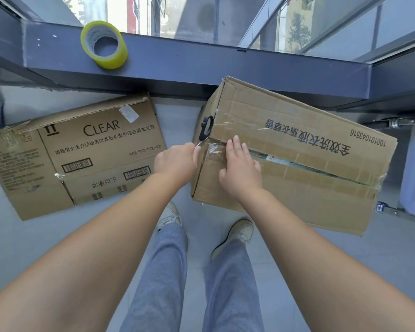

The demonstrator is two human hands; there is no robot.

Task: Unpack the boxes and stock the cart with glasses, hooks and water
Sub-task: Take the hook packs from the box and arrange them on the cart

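Two cardboard boxes sit on the floor under the window ledge: the flattened CLEAR box [82, 154] to the left, and the taped box [295, 152] the person is working on, tilted with its far corner against the ledge. The left hand [175, 161] has its grip curled round the blades of black-handled scissors [205, 129], the tip at the box's near corner where the tape seam [316, 170] begins. The right hand [240, 164] lies flat, fingers straight, pressing the lid just beside the seam. A roll of yellow tape [103, 44] rests on the ledge. The risk, I think, is the blade slipping toward those pressing fingers, or plunging deep enough to hit glasses or water inside.
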